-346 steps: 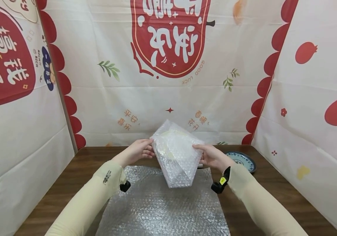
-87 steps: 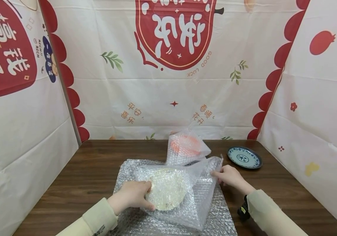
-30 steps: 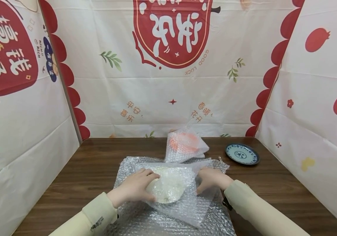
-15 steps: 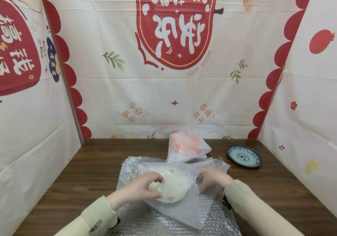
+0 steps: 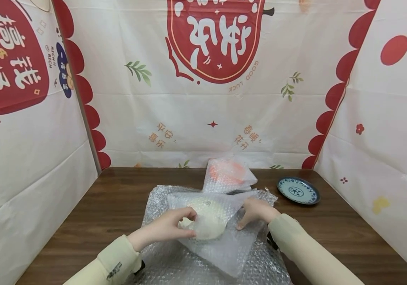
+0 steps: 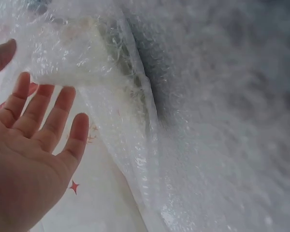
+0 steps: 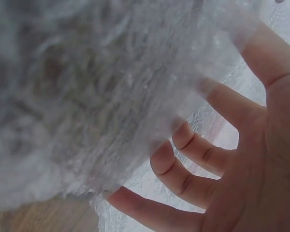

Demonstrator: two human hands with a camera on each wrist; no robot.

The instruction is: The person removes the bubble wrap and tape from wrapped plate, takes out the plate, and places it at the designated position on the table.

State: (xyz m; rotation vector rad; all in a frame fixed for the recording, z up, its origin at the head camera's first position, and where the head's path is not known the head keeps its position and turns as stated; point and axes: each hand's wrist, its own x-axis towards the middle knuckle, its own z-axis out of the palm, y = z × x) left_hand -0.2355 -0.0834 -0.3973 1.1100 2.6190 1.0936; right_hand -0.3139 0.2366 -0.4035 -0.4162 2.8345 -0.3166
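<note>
A pale yellow round plate (image 5: 215, 215) lies inside a piece of bubble wrap (image 5: 221, 251), seen blurrily through it. At its left edge, my left hand (image 5: 169, 225) has thumb and fingers apart, fingertips touching the wrap. In the left wrist view those fingers (image 6: 50, 121) are mostly straight and spread against the wrap's edge. To the right, my right hand (image 5: 258, 210) touches the wrap's right flap. Its spread, slightly bent fingers (image 7: 193, 188) lie against the flap in the right wrist view, with some tips blurred behind it. Both hands are above a larger bubble-wrap sheet (image 5: 264, 263).
Behind the sheet lies a bubble-wrapped packet (image 5: 230, 174) with something orange inside. A blue-patterned plate (image 5: 297, 191) sits at the back right of the brown wooden table (image 5: 82, 225). Printed cloth walls (image 5: 196, 107) close in the back and both sides.
My right hand has moved in from the outer edge of the wrap toward the plate, folding the flap leftward. An orange packet now lies behind. My left hand stays at the plate's left side.
</note>
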